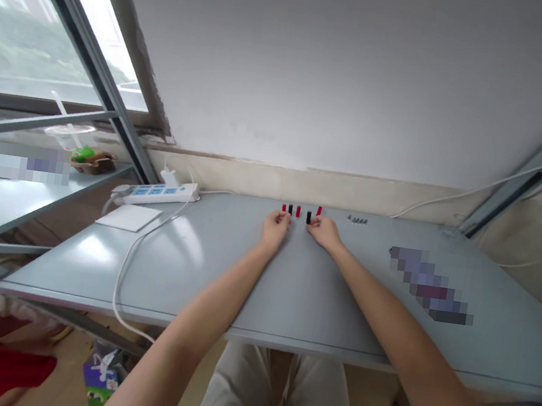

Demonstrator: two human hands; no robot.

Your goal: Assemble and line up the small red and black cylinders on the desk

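Note:
Several small red and black cylinders stand in a loose row near the back of the grey desk (pixel 221 276). My left hand (pixel 275 228) is closed beside the left end of the row, by a red cylinder (pixel 284 207) and a black cylinder (pixel 290 209); what its fingertips pinch is too small to make out. Another red cylinder (pixel 298 211) stands upright between my hands. My right hand (pixel 326 232) has its fingertips closed at a second black cylinder (pixel 308 217), which is upright. Just behind those fingers, a tilted red cylinder (pixel 319 211) is partly hidden.
Right of my hands lie several small metallic pieces (pixel 357 220). A blurred-out long object (pixel 430 287) rests further right. At the left are a white power strip (pixel 162 193), a flat white square (pixel 128 217) and a trailing white cable (pixel 123 270). The wall (pixel 316 89) bounds the back.

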